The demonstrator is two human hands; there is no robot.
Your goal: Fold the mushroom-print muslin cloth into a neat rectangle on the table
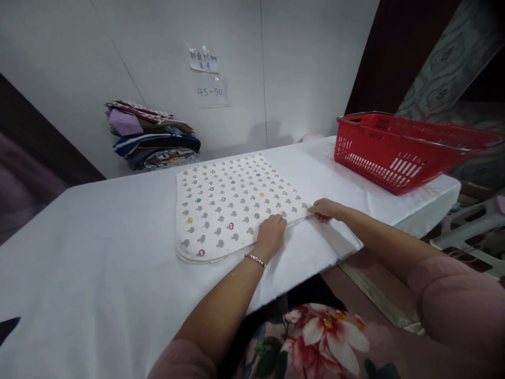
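From where I stand, the mushroom-print cloth (232, 205) lies spread on the white-covered table (114, 252), right before the person. The right hand (324, 209) has thumb and fingers pinched together on its near right corner. The left hand (271, 232) rests along the near edge; its thumb is out of my sight, so I can't tell whether that grip is closed on fabric. The layers beneath the top one barely show. A red basket (394, 152) hides most of its inside behind its near wall, and the upper wall note (203, 59) is hard to read.
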